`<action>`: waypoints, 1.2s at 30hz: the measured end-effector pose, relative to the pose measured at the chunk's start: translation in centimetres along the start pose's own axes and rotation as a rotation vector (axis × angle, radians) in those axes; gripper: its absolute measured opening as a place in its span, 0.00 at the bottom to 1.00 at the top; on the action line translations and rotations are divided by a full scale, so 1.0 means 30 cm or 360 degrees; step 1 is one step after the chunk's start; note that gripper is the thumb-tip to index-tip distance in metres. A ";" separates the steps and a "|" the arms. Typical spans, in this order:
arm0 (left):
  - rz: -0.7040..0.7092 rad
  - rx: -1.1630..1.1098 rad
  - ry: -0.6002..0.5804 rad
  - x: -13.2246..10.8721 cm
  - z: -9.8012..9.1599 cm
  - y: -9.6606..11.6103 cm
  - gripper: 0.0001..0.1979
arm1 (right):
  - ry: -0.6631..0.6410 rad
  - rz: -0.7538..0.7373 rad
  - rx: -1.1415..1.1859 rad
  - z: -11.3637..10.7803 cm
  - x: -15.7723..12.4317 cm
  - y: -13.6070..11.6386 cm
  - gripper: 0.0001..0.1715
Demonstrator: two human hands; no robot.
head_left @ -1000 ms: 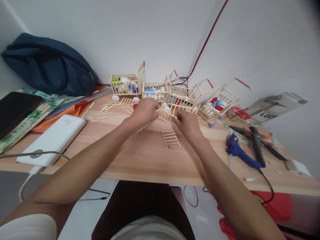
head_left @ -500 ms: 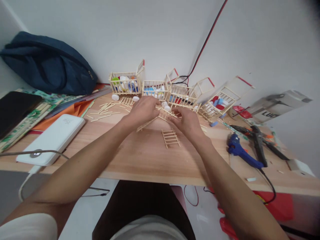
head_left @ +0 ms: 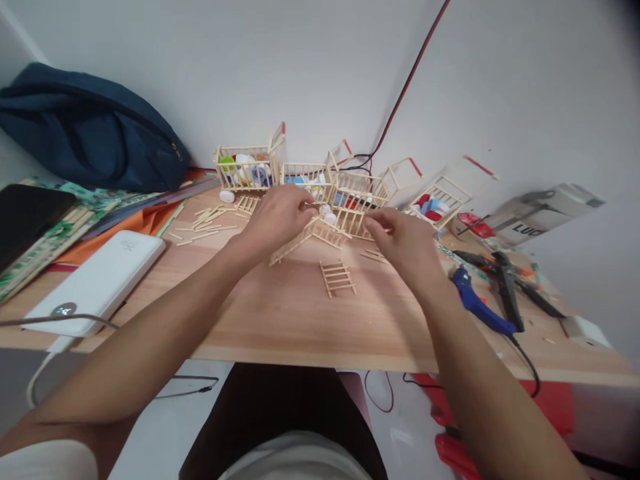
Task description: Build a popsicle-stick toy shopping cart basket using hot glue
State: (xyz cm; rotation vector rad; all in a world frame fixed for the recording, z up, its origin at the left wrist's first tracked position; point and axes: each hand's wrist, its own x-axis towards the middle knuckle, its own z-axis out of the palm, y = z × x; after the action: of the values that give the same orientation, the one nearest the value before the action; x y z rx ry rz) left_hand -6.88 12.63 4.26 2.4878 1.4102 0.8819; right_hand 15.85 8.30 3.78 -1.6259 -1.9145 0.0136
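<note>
My left hand is closed on the upper end of a ladder-like stick panel. The panel slants down to the table. My right hand has its fingers curled, and the fingertips pinch the right edge of an upright stick fence piece between the two hands. A small stick ladder lies flat on the wood just in front of both hands. Behind them stands a row of stick carts holding coloured bottle caps.
Loose sticks lie at the back left. A white power bank with a cable sits on the left, beside papers and a dark blue bag. On the right lie a blue glue gun and pliers.
My right hand has moved right and slightly back. My left hand has tilted the stick panel up, so its lower end now rests on the table.
</note>
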 end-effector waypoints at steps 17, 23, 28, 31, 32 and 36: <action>0.0193 -0.0169 -0.0465 -0.323 0.143 0.187 0.11 | -0.0540 0.0045 -0.0200 0.033 -0.297 -0.024 0.13; 0.0160 -0.0399 -0.0369 -0.340 0.176 0.208 0.11 | -0.0570 0.0118 -0.0294 0.018 -0.320 -0.039 0.02; 0.0052 -0.0506 -0.0269 -0.345 0.199 0.225 0.12 | -0.0540 0.0208 -0.0255 0.024 -0.344 -0.032 0.03; -0.0040 -0.0659 -0.0137 -0.346 0.213 0.237 0.13 | -0.0489 0.0230 -0.0187 0.032 -0.354 -0.026 0.05; -0.0087 -0.0702 -0.0094 -0.347 0.217 0.240 0.13 | -0.0468 0.0232 -0.0146 0.033 -0.357 -0.023 0.06; -0.0205 -0.0794 -0.0059 -0.348 0.223 0.241 0.13 | -0.0441 0.0249 -0.0034 0.029 -0.366 -0.004 0.08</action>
State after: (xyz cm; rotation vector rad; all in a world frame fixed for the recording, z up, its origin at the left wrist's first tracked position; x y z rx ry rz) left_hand -1.85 1.10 -2.65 2.0098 1.1482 1.0074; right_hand 15.89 -1.23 -1.72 -1.8651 -1.9868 0.2974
